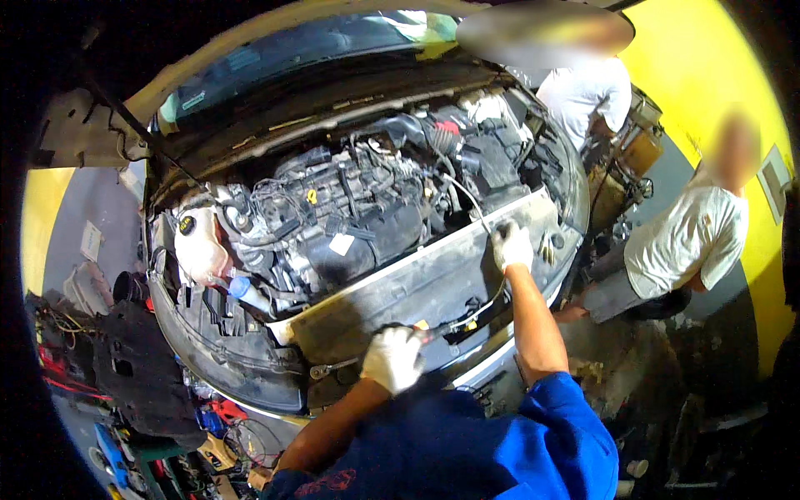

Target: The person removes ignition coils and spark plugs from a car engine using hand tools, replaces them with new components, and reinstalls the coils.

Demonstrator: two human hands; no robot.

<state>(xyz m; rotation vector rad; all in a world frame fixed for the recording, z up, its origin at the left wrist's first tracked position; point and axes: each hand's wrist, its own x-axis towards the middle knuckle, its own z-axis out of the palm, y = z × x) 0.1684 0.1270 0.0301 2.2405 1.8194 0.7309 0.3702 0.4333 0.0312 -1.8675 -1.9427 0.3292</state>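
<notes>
Both my hands wear white gloves and work over the front of a car's open engine bay. My right hand point(510, 247) is closed on a thin grey flexible cable point(471, 200), above the front panel point(400, 296). One stretch of the cable runs from the hand up into the engine bay, where its end is hidden; another bends down towards the front edge. My left hand point(393, 358) is closed around a dark handle with a red part point(427, 335), mostly hidden by the glove. A ratchet wrench point(332, 368) lies just left of it.
The engine point(358, 208) fills the bay, with a white coolant tank point(200, 250) and blue-capped filler point(242, 289) at left. A prop rod point(137, 121) stands at upper left. Two people in white shirts point(687, 242) are at right. Tools and parts point(221, 446) clutter the lower left.
</notes>
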